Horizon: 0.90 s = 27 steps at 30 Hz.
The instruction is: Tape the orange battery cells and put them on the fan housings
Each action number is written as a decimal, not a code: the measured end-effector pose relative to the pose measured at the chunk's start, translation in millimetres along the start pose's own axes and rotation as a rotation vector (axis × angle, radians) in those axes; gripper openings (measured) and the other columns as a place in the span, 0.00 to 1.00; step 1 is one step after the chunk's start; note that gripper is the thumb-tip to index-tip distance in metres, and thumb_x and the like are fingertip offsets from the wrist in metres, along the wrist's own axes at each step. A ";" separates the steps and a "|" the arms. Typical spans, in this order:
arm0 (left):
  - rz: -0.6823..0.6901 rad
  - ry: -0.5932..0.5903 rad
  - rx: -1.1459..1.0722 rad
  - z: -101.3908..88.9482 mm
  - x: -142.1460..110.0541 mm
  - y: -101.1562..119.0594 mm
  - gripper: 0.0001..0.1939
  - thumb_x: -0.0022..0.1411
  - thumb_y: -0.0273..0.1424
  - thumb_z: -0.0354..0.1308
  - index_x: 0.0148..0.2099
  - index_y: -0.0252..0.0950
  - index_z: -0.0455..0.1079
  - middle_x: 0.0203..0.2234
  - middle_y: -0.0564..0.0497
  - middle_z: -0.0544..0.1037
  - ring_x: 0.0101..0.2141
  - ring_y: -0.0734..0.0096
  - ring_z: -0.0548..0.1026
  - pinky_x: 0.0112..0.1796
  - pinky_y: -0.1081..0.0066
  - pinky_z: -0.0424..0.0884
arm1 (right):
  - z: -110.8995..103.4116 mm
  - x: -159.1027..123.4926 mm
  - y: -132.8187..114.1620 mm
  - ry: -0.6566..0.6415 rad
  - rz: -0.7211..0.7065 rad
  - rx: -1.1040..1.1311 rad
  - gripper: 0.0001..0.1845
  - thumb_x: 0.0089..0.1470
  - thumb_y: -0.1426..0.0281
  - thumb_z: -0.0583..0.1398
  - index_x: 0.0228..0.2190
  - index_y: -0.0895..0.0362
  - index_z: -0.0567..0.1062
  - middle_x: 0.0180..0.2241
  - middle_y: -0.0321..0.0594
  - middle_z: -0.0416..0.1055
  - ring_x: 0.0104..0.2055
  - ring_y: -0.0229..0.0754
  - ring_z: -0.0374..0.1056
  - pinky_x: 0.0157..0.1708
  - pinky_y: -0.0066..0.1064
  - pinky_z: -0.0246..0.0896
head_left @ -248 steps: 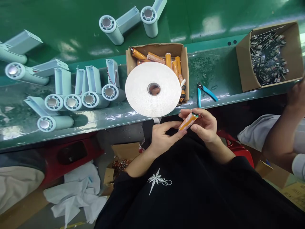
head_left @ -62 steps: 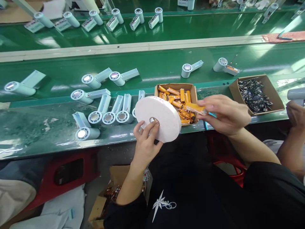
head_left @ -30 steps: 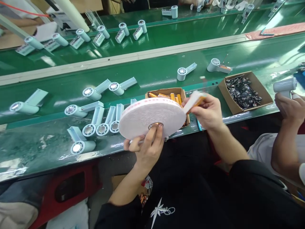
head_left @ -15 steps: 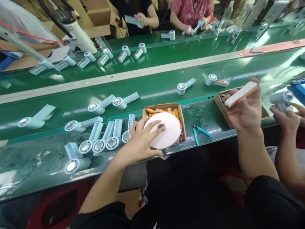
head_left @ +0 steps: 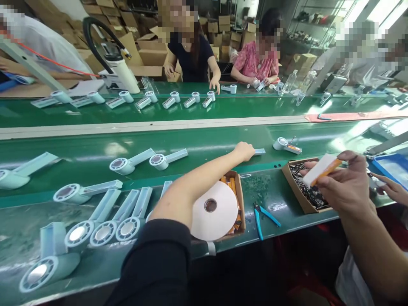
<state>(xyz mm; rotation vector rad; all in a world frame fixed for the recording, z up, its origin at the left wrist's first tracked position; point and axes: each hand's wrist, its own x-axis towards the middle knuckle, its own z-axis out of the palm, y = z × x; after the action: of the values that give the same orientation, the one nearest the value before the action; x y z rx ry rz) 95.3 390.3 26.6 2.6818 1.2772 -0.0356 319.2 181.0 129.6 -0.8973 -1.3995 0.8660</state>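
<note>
Left hand (head_left: 244,151) now on pale-blue housing (head_left: 260,151)

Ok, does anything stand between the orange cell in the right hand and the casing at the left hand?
Nothing visible seems to block the gap between the orange cell and the casing, though the left hand hides part of the casing. The parts box appears lower, beneath the cell.

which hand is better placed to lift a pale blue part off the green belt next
Probably the left hand: it reaches over the green belt, apparently gripping a pale blue part. The right hand is farther off and holds an orange cylinder with a white strip.
</note>
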 end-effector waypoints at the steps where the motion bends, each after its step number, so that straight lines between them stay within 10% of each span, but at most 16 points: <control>1: 0.050 -0.009 -0.011 4.1 -6.7 -10.5 0.11 0.64 0.26 0.66 0.48 0.36 0.85 0.51 0.33 0.84 0.57 0.45 0.78 0.55 0.56 0.73 | -4.6 1.6 4.3 -0.006 0.028 -0.026 0.31 0.48 0.60 0.82 0.47 0.32 0.76 0.36 0.29 0.85 0.39 0.57 0.86 0.38 0.50 0.89; 7: 0.299 -0.080 -0.170 13.1 -33.1 -61.5 0.09 0.61 0.23 0.62 0.36 0.39 0.83 0.50 0.45 0.86 0.57 0.58 0.76 0.60 0.63 0.70 | 20.1 46.7 71.9 -0.096 0.202 -0.165 0.30 0.45 0.58 0.82 0.47 0.47 0.79 0.44 0.40 0.87 0.45 0.56 0.86 0.49 0.52 0.87; 14: 0.324 -0.148 -0.377 12.0 -12.9 -66.1 0.06 0.62 0.33 0.64 0.40 0.38 0.80 0.44 0.51 0.86 0.44 0.66 0.80 0.48 0.72 0.72 | 55.8 81.1 153.1 -0.249 0.252 -0.380 0.26 0.47 0.53 0.75 0.45 0.52 0.82 0.37 0.40 0.86 0.45 0.55 0.85 0.57 0.52 0.82; 27: 0.055 -0.093 -0.530 21.3 9.7 -47.7 0.11 0.69 0.31 0.54 0.52 0.39 0.72 0.44 0.49 0.84 0.43 0.65 0.77 0.46 0.70 0.71 | 78.2 93.3 138.4 -0.582 0.234 -1.353 0.13 0.65 0.63 0.68 0.50 0.51 0.83 0.44 0.43 0.87 0.47 0.55 0.82 0.44 0.35 0.70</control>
<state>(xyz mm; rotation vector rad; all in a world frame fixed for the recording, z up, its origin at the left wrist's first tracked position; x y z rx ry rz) 65.6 423.7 -2.1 2.2292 1.0096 0.1603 244.1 325.0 42.3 -1.9285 -2.4745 0.2150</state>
